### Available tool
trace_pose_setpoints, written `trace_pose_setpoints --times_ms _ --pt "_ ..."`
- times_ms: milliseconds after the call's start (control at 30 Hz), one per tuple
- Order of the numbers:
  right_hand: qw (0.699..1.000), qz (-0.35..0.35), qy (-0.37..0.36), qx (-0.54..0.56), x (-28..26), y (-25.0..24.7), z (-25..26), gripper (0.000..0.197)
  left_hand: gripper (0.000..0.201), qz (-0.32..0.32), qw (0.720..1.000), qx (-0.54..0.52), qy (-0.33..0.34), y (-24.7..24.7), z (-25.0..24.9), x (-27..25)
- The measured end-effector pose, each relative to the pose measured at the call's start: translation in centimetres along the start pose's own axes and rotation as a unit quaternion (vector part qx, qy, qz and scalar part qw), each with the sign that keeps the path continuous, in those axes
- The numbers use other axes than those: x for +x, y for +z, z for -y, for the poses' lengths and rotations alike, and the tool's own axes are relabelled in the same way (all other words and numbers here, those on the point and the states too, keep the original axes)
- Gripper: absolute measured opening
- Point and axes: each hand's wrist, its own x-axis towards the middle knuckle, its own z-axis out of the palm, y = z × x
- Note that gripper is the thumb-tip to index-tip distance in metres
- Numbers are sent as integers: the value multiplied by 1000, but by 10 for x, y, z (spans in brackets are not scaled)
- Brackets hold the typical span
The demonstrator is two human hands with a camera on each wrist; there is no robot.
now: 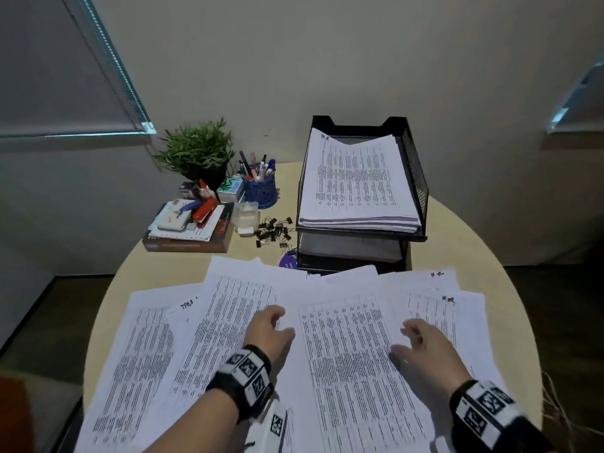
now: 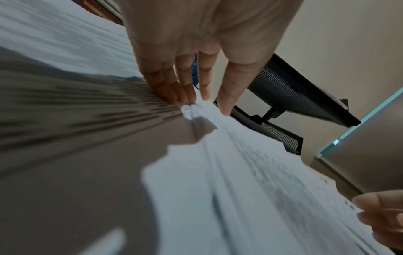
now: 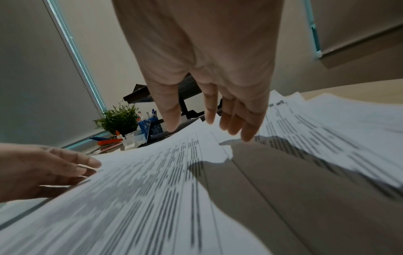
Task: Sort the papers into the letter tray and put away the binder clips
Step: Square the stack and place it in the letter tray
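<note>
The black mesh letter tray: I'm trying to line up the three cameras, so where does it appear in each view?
Head: the black mesh letter tray stands upper right of centre, papers in its top tier.
Left wrist: right of the left hand, middle right.
Right wrist: mostly hidden behind the right hand, centre.
Shared landmark: the blue perforated pen cup, also visible in both wrist views.

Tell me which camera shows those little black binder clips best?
The head view: the binder clips lie in a loose pile on the table, left of the letter tray. Neither wrist view shows them; papers and fingers fill the left one, and the right one shows other desk clutter instead.
</note>
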Motion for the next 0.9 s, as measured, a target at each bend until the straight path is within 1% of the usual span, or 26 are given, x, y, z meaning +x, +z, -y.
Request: trace_pose_setpoints --times_ms 33,100,167,233,300,367,433,467,533,600,633,700,767,833,900 --pt "1000 3 10 -27 -6 4 -8 62 47 -11 999 41 12 -1 9 -8" --pt "999 2 29 -46 -16 12 -21 77 55 -27 989 140 35 -1 26 -21" --pt "997 -8 41 -61 -24 20 -28 84 61 -22 977 208 40 -1 38 -30" --pt "997 -18 49 -65 -28 27 -33 85 62 -8 973 227 46 2 42 -36" --pt "996 -28 49 -63 -31 31 -34 82 59 7 971 229 63 6 42 -41" --pt "996 -30 57 -54 -32 33 -33 86 49 17 975 214 64 10 41 -44" --pt "997 -27 59 -49 -35 34 -29 87 29 21 982 183 50 13 41 -48" --pt "997 -24 54 -52 -36 34 -27 86 23 23 984 172 43 14 40 -51" --pt "997 -15 42 -61 -39 34 -26 84 31 18 987 157 39 17 41 -54" --pt "998 -3 29 -61 -42 35 -28 78 33 1 989 142 41 19 38 -58" --pt "997 4 21 -70 -44 36 -30 74 32 -10 991 131 40 21 36 -61" --pt "997 21 2 -79 -46 34 -33 63 29 -26 997 75 25 25 34 -64" --pt "996 25 -10 -79 -45 28 -35 55 20 -32 999 3 -9 26 33 -69" --pt "993 -10 -6 -116 -40 20 -37 47 14 -33 998 -33 -34 26 31 -75" --pt "986 -48 17 -156 -37 12 -38 47 12 -33 998 -49 -32 24 31 -77"
